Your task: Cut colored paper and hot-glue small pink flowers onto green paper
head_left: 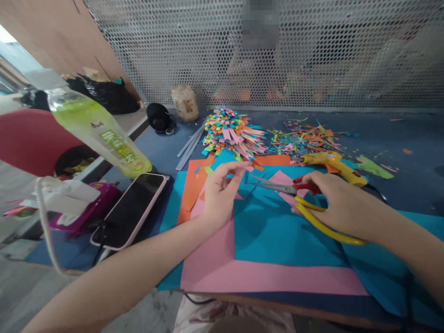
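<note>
Between thumb and fingertips, my left hand [224, 192] pinches a small pink paper piece [248, 168]. My right hand [342, 203] grips scissors [284, 188] with red and yellow handles, their blades parted and pointing left toward that piece. Beneath both hands lie sheets of blue paper [277, 236] over pink paper [277, 277], with orange paper [192, 187] at the left. A pink paper scrap [282, 178] rests under the scissors. Just beyond stands a cone-shaped bundle of fringed, many-coloured paper strips [232, 132].
A yellow glue gun [335, 166] and a heap of paper clippings [303, 138] lie at back right. Clear glue sticks [190, 145] lie left of the bundle. A phone [132, 210], a drink bottle [100, 129] and a purple box [86, 208] occupy the left. A perforated metal panel [194, 51] rises behind.
</note>
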A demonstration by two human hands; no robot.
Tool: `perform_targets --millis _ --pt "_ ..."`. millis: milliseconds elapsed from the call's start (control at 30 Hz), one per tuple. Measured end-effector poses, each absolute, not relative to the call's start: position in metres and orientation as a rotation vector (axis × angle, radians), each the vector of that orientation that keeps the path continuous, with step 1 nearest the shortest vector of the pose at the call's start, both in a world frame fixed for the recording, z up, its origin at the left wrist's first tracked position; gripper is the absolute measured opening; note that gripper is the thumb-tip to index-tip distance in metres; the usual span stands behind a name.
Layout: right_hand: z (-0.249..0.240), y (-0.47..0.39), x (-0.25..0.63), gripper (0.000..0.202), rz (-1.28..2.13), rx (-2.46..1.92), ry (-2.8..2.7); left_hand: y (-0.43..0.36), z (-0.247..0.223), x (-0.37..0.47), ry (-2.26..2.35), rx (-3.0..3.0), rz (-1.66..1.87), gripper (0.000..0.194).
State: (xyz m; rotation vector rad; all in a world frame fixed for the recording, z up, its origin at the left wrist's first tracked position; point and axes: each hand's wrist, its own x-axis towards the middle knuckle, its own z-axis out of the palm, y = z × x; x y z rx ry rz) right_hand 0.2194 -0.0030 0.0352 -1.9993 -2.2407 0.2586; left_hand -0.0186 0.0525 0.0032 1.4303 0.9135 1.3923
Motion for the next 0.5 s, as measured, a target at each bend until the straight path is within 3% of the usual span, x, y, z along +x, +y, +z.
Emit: perform_targets --millis 267,500 --pt "0.0327 -0.0068 0.2182 0.035 0.302 -1.993 -2.233 0.0487 0.0033 -0.0174 0.884 1.495 1.300 0.010" --pt "0.0332 -0.0069 0.2184 0.038 0.263 -2.020 -2.231 0.0512 0.0009 -0.0171 0.892 1.484 1.301 0.010"
